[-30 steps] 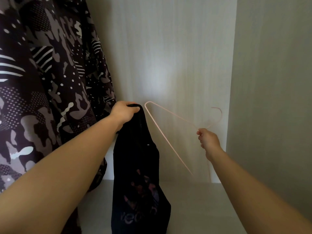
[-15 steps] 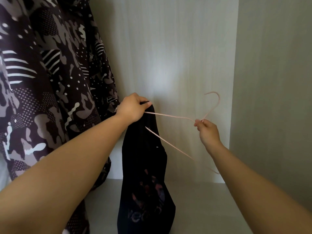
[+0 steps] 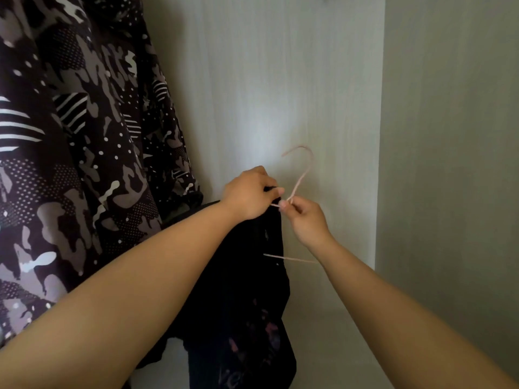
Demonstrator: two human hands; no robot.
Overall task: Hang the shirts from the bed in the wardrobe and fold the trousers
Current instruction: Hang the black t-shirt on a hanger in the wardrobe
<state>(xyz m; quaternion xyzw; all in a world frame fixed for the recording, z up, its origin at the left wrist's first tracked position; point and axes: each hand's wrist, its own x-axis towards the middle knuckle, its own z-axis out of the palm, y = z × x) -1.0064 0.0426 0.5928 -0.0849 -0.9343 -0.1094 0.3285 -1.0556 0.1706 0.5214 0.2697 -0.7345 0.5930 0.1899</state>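
Observation:
My left hand grips the top of a black shirt with a faded print, which hangs down in front of the wardrobe's back panel. My right hand pinches the neck of a thin pink wire hanger right beside the left hand. The hanger's hook points up. One arm of the hanger has gone inside the shirt and is hidden; a piece of its lower bar shows at the shirt's right edge.
A dark camouflage-patterned shirt hangs at the left inside the wardrobe. The pale back panel and right side wall enclose the space. A light shelf floor lies below.
My right hand has brought the hanger left to the left hand, and the hanger's arm has slid into the black shirt. Both hands have drawn together.

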